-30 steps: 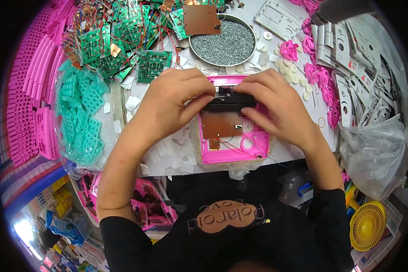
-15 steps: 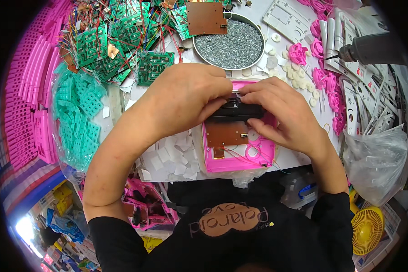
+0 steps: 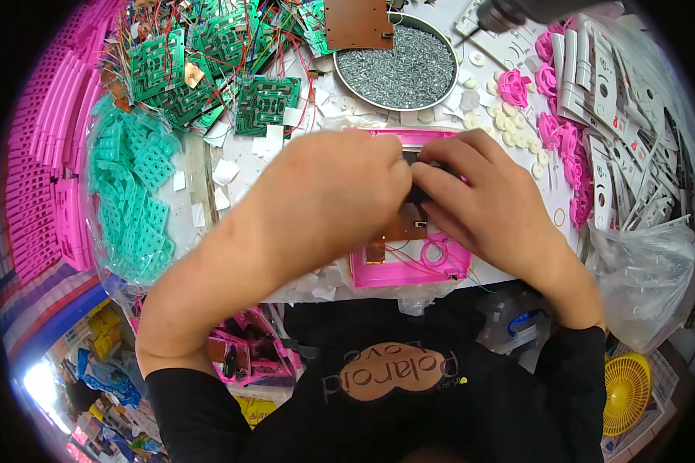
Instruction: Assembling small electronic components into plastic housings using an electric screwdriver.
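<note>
A pink plastic casing lies on the table before me, with a brown circuit board and thin red wires inside. My left hand is closed like a fist over its upper left part; the fingertips are hidden, so what they pinch does not show. Curled over the casing's upper right, my right hand grips a black plastic part between fingers and thumb. Most of that part is covered by both hands.
Beyond the casing stands a round metal dish full of small screws. Wired green circuit boards and turquoise keypads are heaped at left. A dark power screwdriver hangs at upper right, near pink rings and white panels.
My left hand has turned and come further over the casing, covering more of the black part. The screwdriver has swung up and left.
</note>
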The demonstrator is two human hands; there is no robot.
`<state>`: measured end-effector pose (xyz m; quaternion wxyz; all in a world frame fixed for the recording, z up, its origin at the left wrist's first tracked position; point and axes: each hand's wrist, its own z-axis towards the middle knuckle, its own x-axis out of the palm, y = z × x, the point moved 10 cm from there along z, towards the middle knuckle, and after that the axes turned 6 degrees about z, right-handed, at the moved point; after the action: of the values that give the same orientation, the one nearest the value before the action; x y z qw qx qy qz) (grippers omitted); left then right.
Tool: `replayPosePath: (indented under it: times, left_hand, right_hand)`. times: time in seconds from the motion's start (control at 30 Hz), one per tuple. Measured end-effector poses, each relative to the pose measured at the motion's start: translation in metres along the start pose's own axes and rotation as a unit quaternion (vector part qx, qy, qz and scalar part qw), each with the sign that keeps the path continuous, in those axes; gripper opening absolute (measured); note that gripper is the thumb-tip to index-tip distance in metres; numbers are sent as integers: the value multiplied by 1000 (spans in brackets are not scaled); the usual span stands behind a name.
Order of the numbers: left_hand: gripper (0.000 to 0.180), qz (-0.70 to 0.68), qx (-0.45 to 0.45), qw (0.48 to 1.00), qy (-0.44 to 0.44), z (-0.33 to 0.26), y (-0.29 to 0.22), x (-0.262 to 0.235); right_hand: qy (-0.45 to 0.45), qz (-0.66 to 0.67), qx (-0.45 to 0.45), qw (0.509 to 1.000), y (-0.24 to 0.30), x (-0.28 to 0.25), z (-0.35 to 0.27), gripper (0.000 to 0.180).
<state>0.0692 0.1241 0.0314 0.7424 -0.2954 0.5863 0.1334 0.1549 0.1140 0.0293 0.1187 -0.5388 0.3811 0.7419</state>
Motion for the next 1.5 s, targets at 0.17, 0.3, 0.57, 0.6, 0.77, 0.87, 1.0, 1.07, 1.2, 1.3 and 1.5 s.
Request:
replayPosePath:
  times: [0.17,0.3,0.57,0.6,0.77,0.87,1.0,1.07,1.2,1.3,1.5]
  left_hand:
    - [28,-34,-78,995,-49,-15,-7,-2]
    - [14,-123,-121,980,-104,-14,20,2]
    - [17,-257,-175,950,5,15,57,25]
    - [17,-250,-160,955,-1,17,56,24]
    - [14,-231,-156,960,32,19,53,25]
    - [14,-224,-153,961,47,21,50,25]
    - [15,-234,-97,966,46,29,62,23]
    - [16,-167,-100,981,2,42,84,17]
    - [19,72,-129,988,-54,66,108,25]
    - [22,104,-116,987,-47,70,104,37]
    - [23,119,-110,980,-117,71,96,30]
  right_hand:
    - [1,-104,29,994,20,1,-9,51]
    - [49,-105,52,992,17,7,-3,54]
    - [42,-71,40,996,17,5,-3,56]
    - [46,-66,37,996,16,6,-2,56]
    - [56,-39,27,997,11,5,3,57]
    - [55,-50,50,996,9,9,1,56]
    - [-11,15,42,999,5,2,-1,57]
    - [-48,37,21,998,2,-4,-8,58]
    - [-80,54,7,995,-1,-7,-11,52]
    - [-98,76,5,992,0,-28,-14,49]
    - [-385,294,17,875,-97,-166,-59,39]
